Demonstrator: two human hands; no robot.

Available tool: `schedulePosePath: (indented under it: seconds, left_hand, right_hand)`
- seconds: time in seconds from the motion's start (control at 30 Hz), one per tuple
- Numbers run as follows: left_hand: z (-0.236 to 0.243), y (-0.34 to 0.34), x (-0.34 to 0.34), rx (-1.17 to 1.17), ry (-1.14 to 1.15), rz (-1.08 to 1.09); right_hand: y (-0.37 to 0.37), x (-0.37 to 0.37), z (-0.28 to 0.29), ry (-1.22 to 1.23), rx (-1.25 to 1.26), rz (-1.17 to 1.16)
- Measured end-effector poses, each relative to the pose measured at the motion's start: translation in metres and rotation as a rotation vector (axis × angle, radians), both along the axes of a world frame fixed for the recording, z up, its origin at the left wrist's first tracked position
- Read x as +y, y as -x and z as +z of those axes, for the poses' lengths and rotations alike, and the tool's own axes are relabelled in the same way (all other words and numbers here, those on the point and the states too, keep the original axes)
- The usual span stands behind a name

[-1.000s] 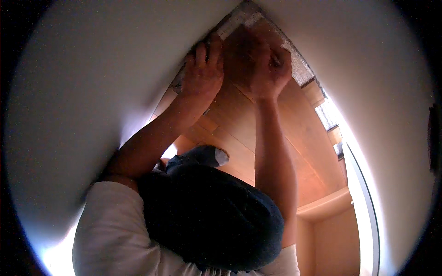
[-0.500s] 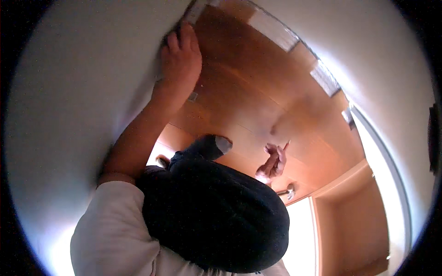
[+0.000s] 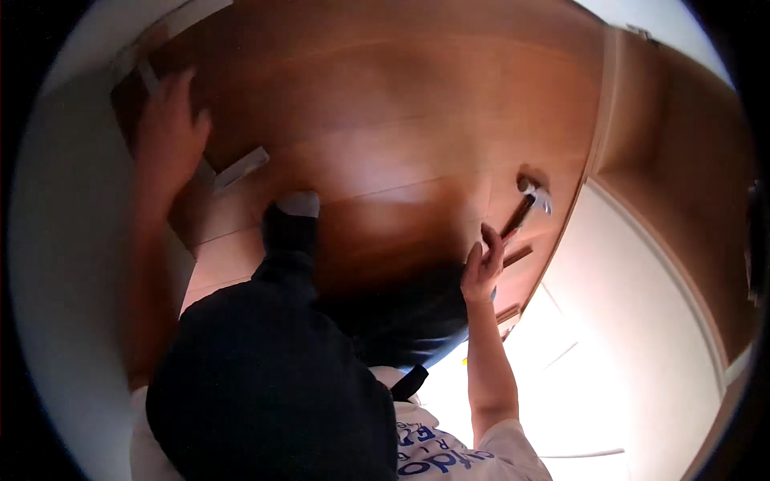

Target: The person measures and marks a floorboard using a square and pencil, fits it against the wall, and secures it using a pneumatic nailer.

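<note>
My left hand (image 3: 170, 132) is at the far left by the wall, a little blurred, its fingers stretched and the thumb apart. It holds nothing that I can see and hovers over or touches the wooden floor boards (image 3: 361, 96); which one I cannot tell. Beside it lies a pale flat block (image 3: 241, 168), with a narrow light strip (image 3: 147, 76) just beyond the fingertips. On the right, my right hand (image 3: 483, 260) pinches a slim reddish pencil (image 3: 510, 236), partly hidden by the fingers. A claw hammer (image 3: 523, 210) lies right by those fingers, its handle toward the hand.
A grey-white wall (image 3: 72, 200) runs along the left. Pale pieces (image 3: 188, 16) sit at the floor's far left edge. Narrow wood strips (image 3: 517, 256) lie right of my right hand, before a wooden frame (image 3: 597, 152). My socked foot (image 3: 298, 204) rests on the boards.
The view has swung to the right, so the hammer and wood strips show more fully. My left hand has come away from the wall corner. The right hand has come close to the hammer.
</note>
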State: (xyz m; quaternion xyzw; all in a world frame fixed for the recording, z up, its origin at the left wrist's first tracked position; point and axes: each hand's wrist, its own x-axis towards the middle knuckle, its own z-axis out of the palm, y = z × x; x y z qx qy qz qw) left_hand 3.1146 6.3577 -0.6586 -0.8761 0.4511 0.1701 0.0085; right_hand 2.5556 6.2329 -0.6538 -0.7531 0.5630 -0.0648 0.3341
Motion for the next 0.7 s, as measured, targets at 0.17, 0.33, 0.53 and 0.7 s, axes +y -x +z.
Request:
schedulePosePath:
  seconds: [0.17,0.33,0.53,0.7]
  left_hand:
    - [0.045,0.027,-0.203,0.384,0.364,-0.104]
    - [0.041,0.025,-0.304,0.413,0.812,-0.201]
    - [0.012,0.055,-0.307,0.684,0.876,0.002]
    - [0.033,0.11,-0.283,0.171,0.714,-0.089]
  right_hand:
    - [-0.01,-0.047,-0.045,0.252,-0.066,0.153]
    - [-0.037,-0.059,-0.106,0.548,0.123,0.192]
    - [-0.035,-0.061,-0.097,0.554,0.084,0.177]
    - [-0.044,-0.06,-0.098,0.549,0.05,0.167]
